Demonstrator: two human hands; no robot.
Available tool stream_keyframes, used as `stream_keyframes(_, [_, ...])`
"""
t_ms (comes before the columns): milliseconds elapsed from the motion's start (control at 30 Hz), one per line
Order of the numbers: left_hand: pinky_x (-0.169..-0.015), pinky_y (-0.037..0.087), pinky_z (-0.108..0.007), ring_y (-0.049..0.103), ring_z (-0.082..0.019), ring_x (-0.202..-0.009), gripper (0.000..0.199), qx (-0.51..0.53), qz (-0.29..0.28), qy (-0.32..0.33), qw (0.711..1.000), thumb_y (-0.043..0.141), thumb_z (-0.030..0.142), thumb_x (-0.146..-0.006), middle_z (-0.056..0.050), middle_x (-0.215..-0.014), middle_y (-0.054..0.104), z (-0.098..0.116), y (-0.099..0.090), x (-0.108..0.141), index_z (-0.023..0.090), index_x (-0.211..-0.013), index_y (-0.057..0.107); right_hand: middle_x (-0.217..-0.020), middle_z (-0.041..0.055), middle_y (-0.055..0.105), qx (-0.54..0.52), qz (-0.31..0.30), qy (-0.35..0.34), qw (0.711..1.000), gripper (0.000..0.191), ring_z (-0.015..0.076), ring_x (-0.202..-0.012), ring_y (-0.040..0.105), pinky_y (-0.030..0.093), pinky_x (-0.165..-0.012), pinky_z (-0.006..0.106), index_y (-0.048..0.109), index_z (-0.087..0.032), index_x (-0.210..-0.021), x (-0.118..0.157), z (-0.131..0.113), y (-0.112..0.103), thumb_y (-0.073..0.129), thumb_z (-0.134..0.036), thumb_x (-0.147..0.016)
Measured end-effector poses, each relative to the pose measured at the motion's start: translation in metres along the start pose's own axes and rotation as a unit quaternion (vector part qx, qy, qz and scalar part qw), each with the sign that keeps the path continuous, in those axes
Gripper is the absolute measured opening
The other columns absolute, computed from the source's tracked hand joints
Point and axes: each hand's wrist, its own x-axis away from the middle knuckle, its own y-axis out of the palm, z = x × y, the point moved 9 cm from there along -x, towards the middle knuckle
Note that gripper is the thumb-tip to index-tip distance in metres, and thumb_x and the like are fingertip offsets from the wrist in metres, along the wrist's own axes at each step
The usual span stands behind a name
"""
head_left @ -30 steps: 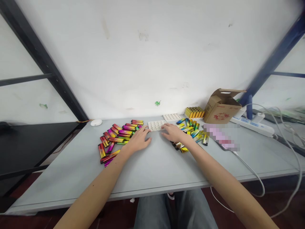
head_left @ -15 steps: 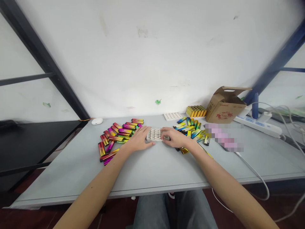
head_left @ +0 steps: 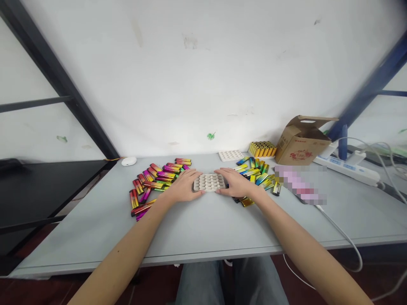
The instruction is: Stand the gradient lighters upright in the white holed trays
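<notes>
My left hand (head_left: 182, 187) and right hand (head_left: 237, 183) lie palm-down, spread wide and not curled, with my fingertips against the two short ends of a white moulded tray with rows of round holes (head_left: 209, 182). The tray sits flat on the pale grey table (head_left: 95, 241) between my hands. Just left of my left hand lies a loose heap of glossy magenta, red and gold lighters (head_left: 155, 180). Just beyond my right hand is a looser spread of glossy blue, green and gold lighters (head_left: 254, 174). Ahead of my hands sit a second white holed tray (head_left: 230, 155), a packed block of upright yellow lighters (head_left: 262, 149) and an open brown cardboard box (head_left: 301, 146). Farther right runs a white power strip (head_left: 346, 169).
</notes>
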Motion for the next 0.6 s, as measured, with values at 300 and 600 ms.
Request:
stream_keyframes(300, [-0.113,0.029,-0.048,0.041,-0.031,-0.132,0.065,0.010,-0.015,-0.013,1.000,0.056,0.056,-0.081,-0.011,-0.137,0.053,-0.002,0.007,-0.001,0.018,-0.133,0.049,-0.147,0.0150,0.041,0.040,-0.020,0.055,0.997,0.083,0.0400,-0.145,0.007,0.018,-0.117,0.054,0.049,-0.012,-0.136,0.011,0.024,0.001,0.057,-0.069,-0.076])
stream_keyframes(600, [-0.116,0.023,-0.047,0.035,-0.030,-0.138,0.073,0.015,-0.033,-0.030,0.999,0.055,0.063,-0.080,-0.011,-0.143,0.048,-0.007,0.010,-0.001,0.018,-0.137,0.045,-0.151,0.0120,0.036,0.027,-0.051,0.079,0.995,0.088,0.0414,-0.144,0.010,0.017,-0.116,0.054,0.041,-0.019,-0.143,0.014,0.032,0.006,0.054,-0.073,-0.076])
